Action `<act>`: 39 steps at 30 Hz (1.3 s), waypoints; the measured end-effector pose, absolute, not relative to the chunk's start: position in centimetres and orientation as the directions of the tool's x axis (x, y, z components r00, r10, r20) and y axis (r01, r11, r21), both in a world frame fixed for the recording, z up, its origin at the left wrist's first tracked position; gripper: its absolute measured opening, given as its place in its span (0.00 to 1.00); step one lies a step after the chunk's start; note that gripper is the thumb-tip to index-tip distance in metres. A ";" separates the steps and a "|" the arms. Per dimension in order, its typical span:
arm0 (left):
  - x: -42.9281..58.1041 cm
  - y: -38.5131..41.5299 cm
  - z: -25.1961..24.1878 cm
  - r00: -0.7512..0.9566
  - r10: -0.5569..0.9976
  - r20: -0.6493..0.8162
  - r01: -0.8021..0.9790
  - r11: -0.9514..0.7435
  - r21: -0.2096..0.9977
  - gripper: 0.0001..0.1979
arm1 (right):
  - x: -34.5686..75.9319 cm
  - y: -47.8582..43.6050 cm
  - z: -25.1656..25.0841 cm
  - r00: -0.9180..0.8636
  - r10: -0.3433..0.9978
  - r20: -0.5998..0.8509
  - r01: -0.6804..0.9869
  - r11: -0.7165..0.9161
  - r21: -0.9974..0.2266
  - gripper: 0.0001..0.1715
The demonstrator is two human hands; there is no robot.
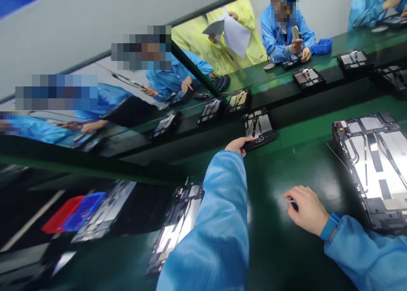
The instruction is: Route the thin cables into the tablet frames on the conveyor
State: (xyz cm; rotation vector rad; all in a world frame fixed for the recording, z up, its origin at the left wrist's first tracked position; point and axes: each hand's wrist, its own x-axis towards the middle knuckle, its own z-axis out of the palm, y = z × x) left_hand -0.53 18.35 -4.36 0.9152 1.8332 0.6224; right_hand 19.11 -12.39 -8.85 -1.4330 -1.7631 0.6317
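My left hand [237,147] is stretched far forward, closed on the near left corner of an opened tablet [258,126]. Its thumb lies on top and the other fingers curl under the edge. The tablet shows silver panels and dark ribbon cables in a black frame. My right hand [307,209], with a blue band at the wrist, rests low over the green bench with fingers curled into a pinch. A small pale bit shows at its fingertips, too small to name. To its right lies a larger-looking stack of opened tablets [378,155].
Another opened tablet [178,223] lies left of my left sleeve. A dark rail [197,132] carries more tablets along the green bench [270,240]. Red [62,217] and blue bins [84,210] are at left. Several co-workers in blue and yellow coats are across the bench.
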 end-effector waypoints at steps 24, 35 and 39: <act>-1.2 -21.3 -4.6 0.353 0.712 -0.608 -0.002 0.650 0.760 0.31 | 27.0 -8.8 -7.8 0.257 0.938 0.234 0.407 0.115 -0.906 0.15; -2.5 -16.8 -1.7 0.270 0.938 -0.216 0.792 -0.089 0.604 0.10 | 22.2 -8.4 -4.3 -0.212 0.966 0.146 0.888 0.253 -0.384 0.18; -0.3 -12.9 -1.2 0.249 0.957 -0.147 0.852 -0.145 0.503 0.10 | 20.4 -7.7 -3.8 -0.180 0.977 0.111 0.943 0.203 -0.263 0.21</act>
